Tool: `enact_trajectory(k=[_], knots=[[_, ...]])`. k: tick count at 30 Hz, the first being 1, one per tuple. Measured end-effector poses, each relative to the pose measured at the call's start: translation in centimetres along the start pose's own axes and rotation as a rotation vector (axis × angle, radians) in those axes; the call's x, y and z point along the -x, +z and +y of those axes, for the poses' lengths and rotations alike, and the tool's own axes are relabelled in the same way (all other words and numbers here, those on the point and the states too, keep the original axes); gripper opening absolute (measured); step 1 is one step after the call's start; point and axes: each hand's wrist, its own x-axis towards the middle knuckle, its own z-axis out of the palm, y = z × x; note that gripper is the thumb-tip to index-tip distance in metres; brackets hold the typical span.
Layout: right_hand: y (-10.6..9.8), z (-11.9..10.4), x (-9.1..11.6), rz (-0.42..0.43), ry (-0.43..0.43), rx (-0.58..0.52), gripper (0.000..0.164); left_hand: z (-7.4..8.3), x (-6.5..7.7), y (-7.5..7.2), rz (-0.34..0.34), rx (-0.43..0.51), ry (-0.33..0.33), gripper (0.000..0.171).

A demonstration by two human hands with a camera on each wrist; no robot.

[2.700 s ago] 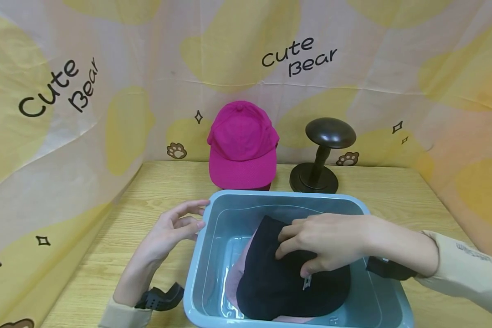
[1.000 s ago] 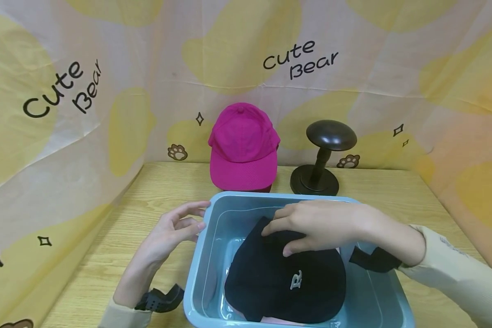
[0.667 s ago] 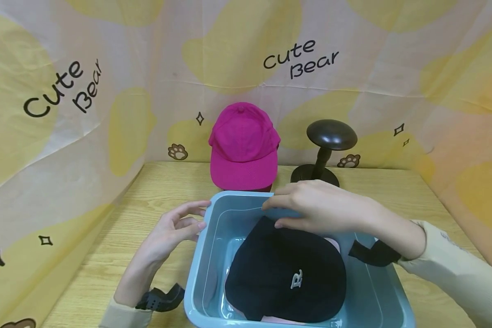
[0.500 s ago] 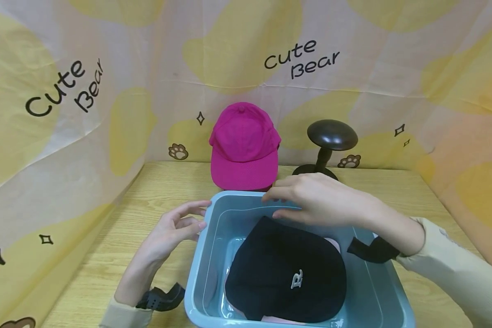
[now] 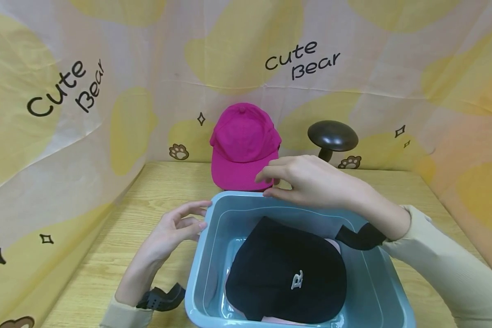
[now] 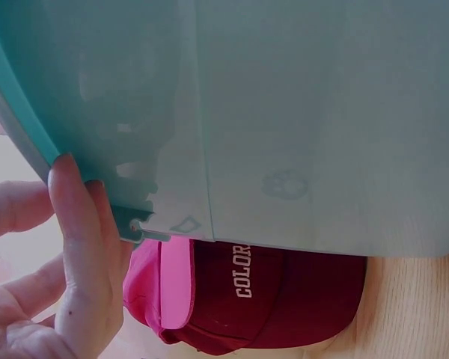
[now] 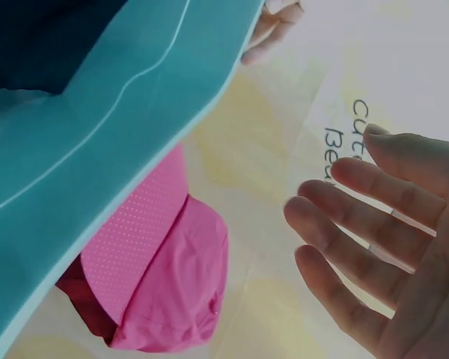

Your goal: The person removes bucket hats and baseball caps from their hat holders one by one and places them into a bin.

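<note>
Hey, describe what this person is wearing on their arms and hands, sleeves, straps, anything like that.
Both arms wear long beige sleeves: the left sleeve ends at the wrist, and the right sleeve runs up the forearm. A black strap sits at each wrist, the left strap with a buckled, perforated band and the right strap plain. The left hand and right hand are bare, with no gloves or rings visible.

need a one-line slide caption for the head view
Right hand hovers open over the far rim of a blue tub holding a black cap, near a pink cap; left hand touches the tub's left edge.

Pink cap [image 5: 244,146] and stand [image 5: 332,136] block the far side — left table [image 5: 119,237] free.
</note>
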Motion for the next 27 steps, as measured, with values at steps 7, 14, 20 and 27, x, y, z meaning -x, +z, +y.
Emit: enact_trajectory(k=[7, 14, 20, 27], knots=[[-0.3, 0.9, -1.0, 0.031, 0.021, -0.032, 0.026, 0.0, -0.1, 0.0, -0.005, 0.003, 0.005, 0.048], [-0.6, 1.8, -2.1, 0.035, 0.027, -0.055, 0.022, 0.0, 0.0, 0.1, -0.001, 0.011, 0.002, 0.048], [-1.0, 2.4, -3.0, 0.04, 0.057, -0.042, 0.023, -0.1, 0.1, 0.1, 0.0, 0.013, -0.007, 0.048], [-1.3, 3.6, -3.8, 0.069, 0.086, -0.09, 0.017, 0.0, 0.0, 0.1, 0.0, 0.014, -0.018, 0.048]])
